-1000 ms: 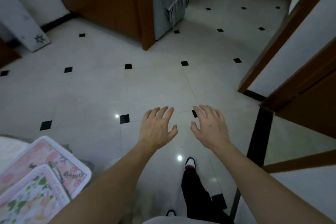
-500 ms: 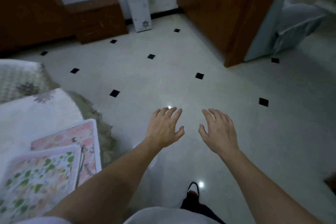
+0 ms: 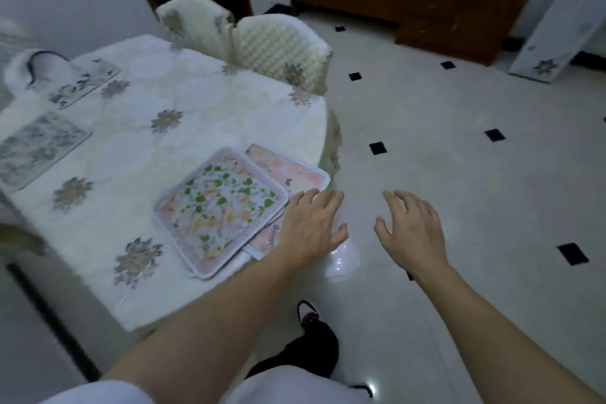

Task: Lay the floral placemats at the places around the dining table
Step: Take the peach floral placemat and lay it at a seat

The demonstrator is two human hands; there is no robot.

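Note:
A stack of floral placemats lies near the table's right edge: a green-leaf placemat (image 3: 219, 207) on top, a pink placemat (image 3: 288, 172) under it, sticking out to the right. Two blue-grey placemats lie flat at the far left, one (image 3: 36, 147) nearer me and one (image 3: 83, 84) farther back. The dining table (image 3: 196, 102) wears a white cloth with flower motifs. My left hand (image 3: 311, 223) hovers open over the stack's right corner, fingers spread. My right hand (image 3: 410, 229) is open above the floor, right of the table.
Two white padded chairs (image 3: 278, 49) stand at the table's far side. A white object with a dark handle (image 3: 36, 69) sits at the far left of the table. A brown cabinet (image 3: 459, 23) stands at the back; tiled floor (image 3: 459, 157) spreads to the right.
My view has swung left, from the open floor to the table. The placemat stack has come from the lower left to just under my left hand. Both hands stay open.

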